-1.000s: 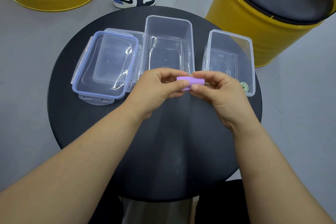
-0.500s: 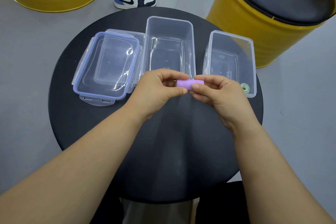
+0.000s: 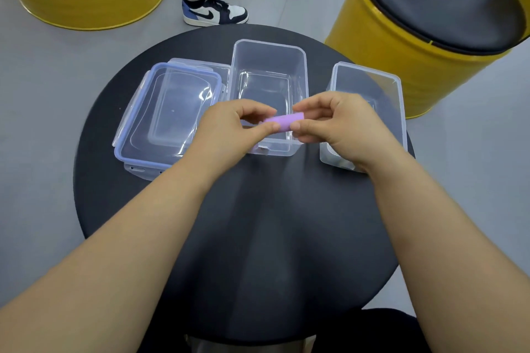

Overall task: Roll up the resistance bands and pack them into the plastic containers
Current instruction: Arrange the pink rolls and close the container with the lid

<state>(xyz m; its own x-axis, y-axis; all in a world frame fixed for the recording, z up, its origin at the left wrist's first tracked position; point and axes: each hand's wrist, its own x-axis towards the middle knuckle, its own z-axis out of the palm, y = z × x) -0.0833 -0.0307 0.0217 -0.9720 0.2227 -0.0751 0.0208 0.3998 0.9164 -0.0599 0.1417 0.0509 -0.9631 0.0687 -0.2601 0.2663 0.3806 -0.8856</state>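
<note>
Head view | left hand (image 3: 225, 132) and right hand (image 3: 344, 126) pinch opposite ends of purple band roll (image 3: 284, 122) over near end of middle container (image 3: 269, 47) | bare black table (image 3: 272, 223) spreads nearer than it (swoosh sneaker (image 3: 215, 11) beyond it)

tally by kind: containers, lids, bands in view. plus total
Open containers: 2, the middle container and the right container
Lids: 2, the blue-rimmed lid on a clear lid
Bands: 1, the purple rolled band, pinched by left hand and right hand
Total: 5; the right hand hides part of the right container.
</note>
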